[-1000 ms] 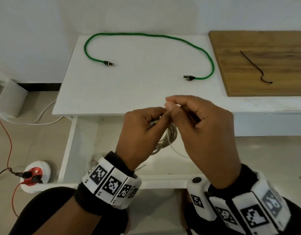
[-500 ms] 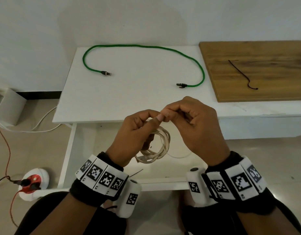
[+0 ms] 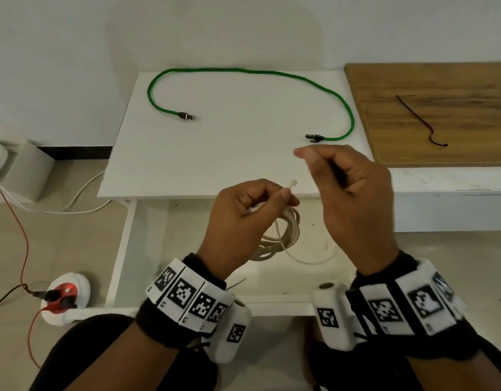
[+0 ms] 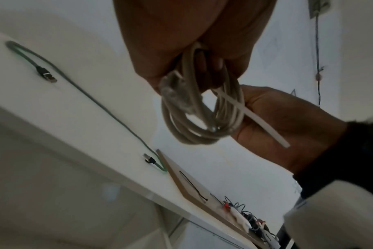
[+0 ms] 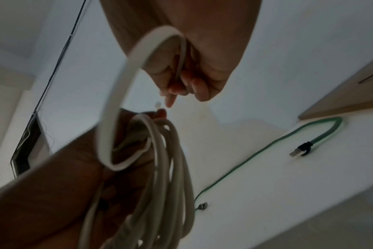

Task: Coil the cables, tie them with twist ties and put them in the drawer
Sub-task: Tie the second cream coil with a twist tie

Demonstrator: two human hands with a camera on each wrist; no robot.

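On the floor at the far left, a white power strip [image 3: 66,294] is lying beside the white table [image 3: 215,165], with red wires plugged into it. On the far part of the tabletop a green cable [image 3: 243,72] is lying uncoiled in a wide arc, its two plugs pointing toward each other with bare tabletop between them; its right bend is running just beside the left edge of the wooden board [image 3: 441,80].

Below the near edge of the table, the drawer [image 3: 125,249] is standing open. The left hand [image 3: 243,221] is hovering over it, fingers curled around a coiled white cable [image 4: 194,107] that is hanging as a bundle of loops under the palm. A short white tip [image 3: 293,183] is sticking up from the pinch of this hand's thumb and forefinger.

The right hand [image 3: 353,193] is held apart from the left, higher and nearer the table edge. In the right wrist view its fingers are curled round a flat white twist tie [image 5: 121,94], which is arching down to the coil.

On the board at the right, a dark twist tie [image 3: 418,119] is lying well apart from both hands.
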